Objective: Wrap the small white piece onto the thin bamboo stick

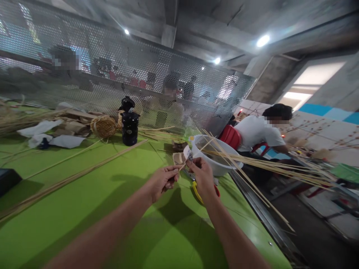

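Above the green table, my left hand (164, 181) is closed, its thumb and finger pinching a short, thin pale strip (182, 167) that looks like cane. My right hand (201, 173) is closed at the strip's other end, very near the left. From its fingertips a small white slip with dark print (187, 151) sticks up. How the slip and strip meet is hidden by the fingers. Beneath the right wrist lie scissors (198, 192) with yellow and red handles, partly covered by the arm. Just beyond the hands is a piece of brown cardboard (178, 158).
Long cane strips (252, 164) rest across a white tub (221, 168) and overhang the right table edge. A dark bottle (130, 129) and a woven piece (103, 126) stand behind. More strips (73, 177) cross the green table (112, 224). A seated person (249, 132) is at right, beyond the edge.
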Available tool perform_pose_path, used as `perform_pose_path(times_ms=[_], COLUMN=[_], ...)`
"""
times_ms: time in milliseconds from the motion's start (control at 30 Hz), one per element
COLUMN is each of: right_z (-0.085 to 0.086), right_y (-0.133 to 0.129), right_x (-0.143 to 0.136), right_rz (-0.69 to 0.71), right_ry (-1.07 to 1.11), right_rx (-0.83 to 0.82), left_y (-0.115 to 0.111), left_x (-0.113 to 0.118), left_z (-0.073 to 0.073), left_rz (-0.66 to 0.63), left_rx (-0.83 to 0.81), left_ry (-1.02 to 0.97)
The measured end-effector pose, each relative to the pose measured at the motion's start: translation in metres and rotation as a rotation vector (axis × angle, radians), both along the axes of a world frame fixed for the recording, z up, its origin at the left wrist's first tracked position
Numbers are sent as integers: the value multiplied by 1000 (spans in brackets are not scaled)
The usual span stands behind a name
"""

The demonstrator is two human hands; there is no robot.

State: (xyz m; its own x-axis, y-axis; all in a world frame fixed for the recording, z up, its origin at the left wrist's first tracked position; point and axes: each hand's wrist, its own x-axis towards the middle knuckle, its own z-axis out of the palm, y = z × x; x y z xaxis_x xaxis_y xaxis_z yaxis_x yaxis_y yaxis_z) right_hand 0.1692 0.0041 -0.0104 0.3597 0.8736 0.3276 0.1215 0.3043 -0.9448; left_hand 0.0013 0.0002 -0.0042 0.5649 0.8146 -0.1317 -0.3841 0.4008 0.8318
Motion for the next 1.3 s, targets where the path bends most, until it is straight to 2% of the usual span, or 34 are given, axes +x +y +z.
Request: perform_pose_path(times_ms=[133, 400, 567, 733, 933, 1100, 1200, 1300], right_z=[1, 5, 5, 0, -1, 2, 2, 1], right_y=[1, -2, -3, -3, 0, -1, -3, -5], right_x=[0, -2, -3, -6, 0, 0, -3, -6], right_rz=[83, 94, 140, 211, 84, 87, 114, 210], right_ry=[147, 225, 208, 94, 81, 140, 136, 81], right_rx=[57, 107, 111, -1, 64, 92, 89, 24], left_y=[0, 2, 1, 5, 3, 1, 4, 7], left_x=[0, 1, 1, 1, 0, 1, 1, 1], left_z=[0, -4, -2, -6, -5, -4, -8, -14], left_rz=[-24, -57, -22, 64, -16, -53, -22, 41], left_rx=[23, 64, 81, 98, 119, 126, 140, 142], left_ry=[6, 47, 81, 93, 110, 106, 107, 119])
